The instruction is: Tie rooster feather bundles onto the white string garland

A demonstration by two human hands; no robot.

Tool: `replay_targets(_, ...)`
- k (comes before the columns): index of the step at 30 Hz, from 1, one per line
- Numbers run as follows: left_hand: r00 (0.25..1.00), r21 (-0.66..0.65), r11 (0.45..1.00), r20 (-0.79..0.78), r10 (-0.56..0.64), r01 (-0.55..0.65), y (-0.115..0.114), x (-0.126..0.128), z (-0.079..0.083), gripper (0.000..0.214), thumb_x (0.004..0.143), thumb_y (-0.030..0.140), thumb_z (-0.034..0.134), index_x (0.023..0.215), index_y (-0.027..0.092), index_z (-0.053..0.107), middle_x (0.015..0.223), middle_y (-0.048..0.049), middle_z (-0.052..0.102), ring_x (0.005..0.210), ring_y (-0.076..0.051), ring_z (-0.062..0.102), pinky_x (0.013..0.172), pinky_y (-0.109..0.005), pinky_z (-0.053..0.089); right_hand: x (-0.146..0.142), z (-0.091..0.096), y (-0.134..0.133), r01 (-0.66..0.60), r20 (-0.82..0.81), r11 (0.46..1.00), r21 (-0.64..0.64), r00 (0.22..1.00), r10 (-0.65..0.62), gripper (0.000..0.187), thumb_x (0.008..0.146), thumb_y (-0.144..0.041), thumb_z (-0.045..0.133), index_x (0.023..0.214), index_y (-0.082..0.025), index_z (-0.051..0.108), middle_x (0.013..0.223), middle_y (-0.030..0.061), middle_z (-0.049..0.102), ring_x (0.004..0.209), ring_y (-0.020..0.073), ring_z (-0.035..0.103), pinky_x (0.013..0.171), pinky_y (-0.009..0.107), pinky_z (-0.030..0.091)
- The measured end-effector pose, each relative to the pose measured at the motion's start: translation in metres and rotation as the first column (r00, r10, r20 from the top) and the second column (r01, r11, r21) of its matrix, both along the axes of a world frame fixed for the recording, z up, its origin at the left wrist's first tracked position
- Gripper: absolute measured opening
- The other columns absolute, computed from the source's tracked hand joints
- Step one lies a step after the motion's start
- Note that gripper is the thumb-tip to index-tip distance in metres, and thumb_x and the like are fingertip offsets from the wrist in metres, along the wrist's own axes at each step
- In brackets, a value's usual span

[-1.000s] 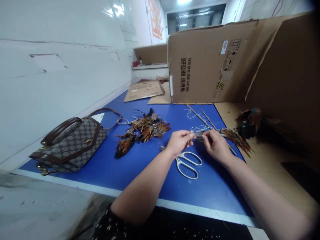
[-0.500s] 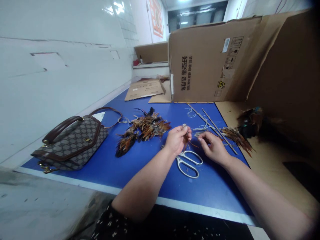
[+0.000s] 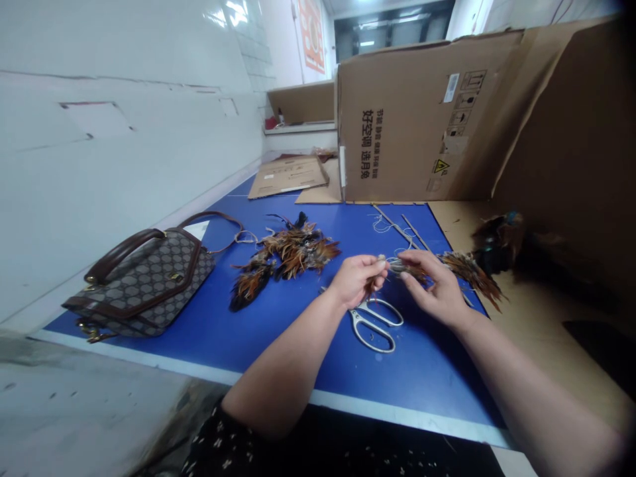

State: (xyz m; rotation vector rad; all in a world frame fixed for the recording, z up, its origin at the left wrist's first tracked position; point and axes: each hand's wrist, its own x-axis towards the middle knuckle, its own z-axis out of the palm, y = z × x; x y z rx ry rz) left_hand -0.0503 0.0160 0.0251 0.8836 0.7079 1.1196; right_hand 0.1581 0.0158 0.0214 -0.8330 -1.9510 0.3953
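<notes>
My left hand (image 3: 358,279) is closed in a pinch over the table, thumb pressed on the fingertips, with brown feathers (image 3: 368,291) hanging from under its fingers. Against those fingertips lies the pale, stringy end of a small feather bundle (image 3: 413,269), which reaches into the gap of my right hand (image 3: 437,289). That hand's thumb and fingers are apart around the bundle; whether they touch it is unclear. Thin string (image 3: 381,225) lies loose just beyond. Below the hands rest scissors (image 3: 376,329), their blades mostly hidden by my left hand.
Left of my hands is a feather pile (image 3: 298,248). Thin sticks (image 3: 392,222) and another feather bundle (image 3: 472,275) lie right. A patterned handbag (image 3: 149,285) stands at far left. A large cardboard box (image 3: 412,132) rises behind; dark feathers (image 3: 499,238) lie on cardboard at right.
My left hand has moved slightly right, up to the small feather bundle. My right hand's fingers have spread from a pinch and reach forward around that bundle.
</notes>
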Motion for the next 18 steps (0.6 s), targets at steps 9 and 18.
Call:
replay_targets(9,0.980,0.095,0.995,-0.192,0.051,-0.033,0.001,0.000,-0.004,0.038,0.073,0.043,0.086,0.084,0.010,0.072,0.067,-0.0018,0.061,0.051,-0.005,0.048,0.048,-0.020,0.031,-0.007,-0.006,0.002,-0.099,0.005,0.971,-0.216,0.995,0.103,0.027,0.101,-0.046,0.059,0.099,-0.022,0.072,0.095,0.0084,0.075,0.087,0.0237,0.068,0.086,0.040,0.056)
replay_targets(18,0.797,0.238,0.971,-0.585,0.149,-0.007,0.004,0.002,-0.018,0.033,0.084,0.047,0.071,0.081,0.014,0.074,0.061,0.0002,0.060,0.051,-0.009,0.045,0.050,-0.024,0.032,-0.003,0.008,-0.002,-0.084,0.014,0.983,-0.162,0.996,0.087,0.029,0.099,-0.048,0.061,0.088,-0.023,0.072,0.086,0.0076,0.073,0.077,0.0225,0.065,0.077,0.037,0.054)
